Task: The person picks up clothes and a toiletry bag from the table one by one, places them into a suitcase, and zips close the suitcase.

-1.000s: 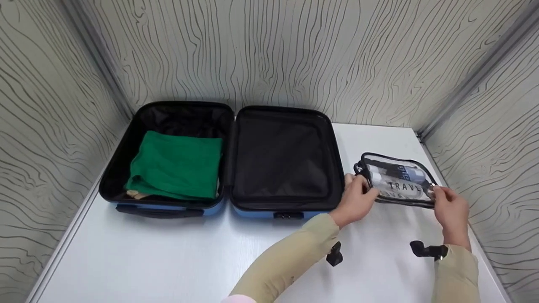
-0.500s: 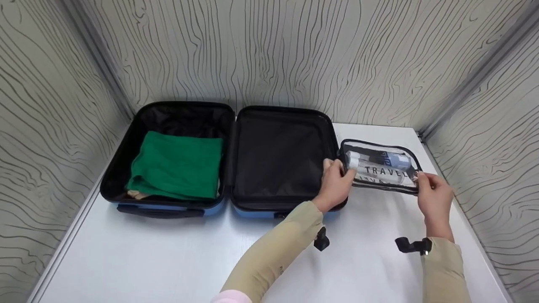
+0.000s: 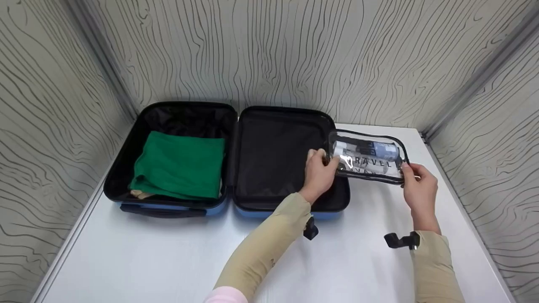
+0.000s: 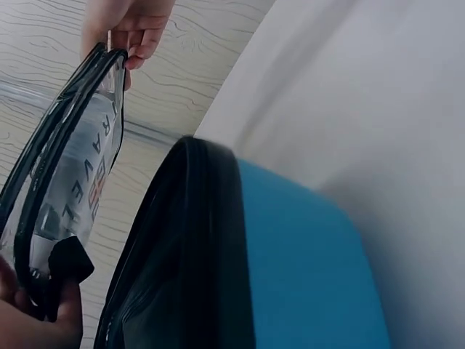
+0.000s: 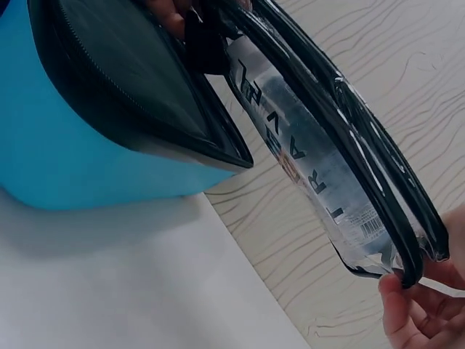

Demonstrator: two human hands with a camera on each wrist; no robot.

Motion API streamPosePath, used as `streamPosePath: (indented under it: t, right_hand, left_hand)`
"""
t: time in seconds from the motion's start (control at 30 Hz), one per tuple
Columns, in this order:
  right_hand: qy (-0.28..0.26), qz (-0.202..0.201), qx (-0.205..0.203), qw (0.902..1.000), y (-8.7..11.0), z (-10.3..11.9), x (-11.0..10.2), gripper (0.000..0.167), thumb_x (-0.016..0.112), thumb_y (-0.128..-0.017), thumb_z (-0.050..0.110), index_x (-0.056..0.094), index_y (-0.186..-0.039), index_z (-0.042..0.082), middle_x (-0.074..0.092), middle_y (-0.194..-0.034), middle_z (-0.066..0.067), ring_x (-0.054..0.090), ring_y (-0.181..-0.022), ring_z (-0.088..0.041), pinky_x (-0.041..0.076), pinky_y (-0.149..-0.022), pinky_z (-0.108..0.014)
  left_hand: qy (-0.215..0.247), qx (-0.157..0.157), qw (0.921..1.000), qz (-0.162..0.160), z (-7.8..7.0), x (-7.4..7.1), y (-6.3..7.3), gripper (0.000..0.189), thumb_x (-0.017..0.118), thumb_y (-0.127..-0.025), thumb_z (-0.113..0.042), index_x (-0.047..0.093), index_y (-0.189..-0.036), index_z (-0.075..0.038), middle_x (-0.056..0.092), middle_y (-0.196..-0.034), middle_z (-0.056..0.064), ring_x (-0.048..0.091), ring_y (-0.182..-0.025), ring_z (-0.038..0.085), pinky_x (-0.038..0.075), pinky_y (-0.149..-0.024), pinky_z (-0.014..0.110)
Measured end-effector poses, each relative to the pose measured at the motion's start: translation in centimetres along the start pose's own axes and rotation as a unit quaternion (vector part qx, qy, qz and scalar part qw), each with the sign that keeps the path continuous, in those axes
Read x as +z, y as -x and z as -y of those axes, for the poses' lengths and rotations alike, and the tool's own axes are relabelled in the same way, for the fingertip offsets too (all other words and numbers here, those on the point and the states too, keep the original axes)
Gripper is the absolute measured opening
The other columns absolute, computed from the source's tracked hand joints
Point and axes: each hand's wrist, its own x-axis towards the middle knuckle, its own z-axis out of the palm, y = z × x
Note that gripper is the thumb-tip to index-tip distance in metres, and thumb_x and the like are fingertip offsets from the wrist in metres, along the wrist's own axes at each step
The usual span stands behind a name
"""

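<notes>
A clear toiletry bag (image 3: 368, 168) with black piping and "TRAVEL" lettering is held up between both hands, with bottles visible inside it. My left hand (image 3: 320, 172) grips its left end, over the right half of the suitcase (image 3: 290, 204). At the opposite end, my right hand (image 3: 421, 185) pinches the corner between thumb and fingers. Both wrist views show the bag raised beside the blue suitcase shell (image 4: 305, 254), above its black rim. The suitcase lies spread open, and a folded green cloth (image 3: 179, 164) fills much of its left half.
A beige item (image 3: 141, 194) peeks out under the green cloth. The suitcase stands on a white table (image 3: 168, 256), near the patterned back wall (image 3: 286, 54). Similar side walls (image 3: 38, 139) rise at left and right.
Both hands have carried the toiletry bag leftward and farther back, from beside the suitcase to where its left end overlaps the right half. The suitcase and green cloth stay in place.
</notes>
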Motion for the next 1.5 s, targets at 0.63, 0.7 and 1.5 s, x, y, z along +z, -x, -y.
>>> streamPosePath:
  t: [0.63,0.7,1.5]
  right_hand:
    - [-0.013,0.060,-0.044,0.9971,0.8,3.2,3.7,0.054,0.049,-0.108,0.035,0.051,-0.147,-0.002,0.057,-0.133,-0.019,0.058,-0.093,-0.007,0.048,-0.079,-0.020]
    - [-0.015,0.066,-0.047,0.9966,0.8,3.7,4.0,0.056,0.049,-0.107,0.037,0.050,-0.148,-0.002,0.056,-0.135,-0.020,0.059,-0.094,-0.008,0.048,-0.081,-0.022]
    - [-0.019,0.142,-0.120,0.9823,1.6,6.6,7.9,0.054,0.054,-0.107,0.029,0.047,-0.147,-0.007,0.055,-0.136,-0.024,0.060,-0.115,-0.032,0.052,-0.090,-0.027]
  left_hand:
    - [-0.073,-0.025,0.9966,-0.029,0.8,-4.1,-2.2,0.022,0.065,-0.100,-0.026,0.055,-0.089,-0.010,0.047,-0.088,0.000,0.050,-0.081,0.020,0.045,-0.076,0.034]
    - [-0.085,-0.030,0.9951,-0.041,0.8,-4.6,-2.4,0.021,0.065,-0.100,-0.029,0.059,-0.093,-0.010,0.051,-0.090,0.000,0.054,-0.085,0.021,0.045,-0.080,0.036]
    - [-0.067,-0.039,0.9886,-0.129,1.7,-9.8,-3.7,0.018,0.068,-0.098,-0.025,0.068,-0.100,-0.007,0.059,-0.104,0.006,0.059,-0.098,0.026,0.046,-0.090,0.040]
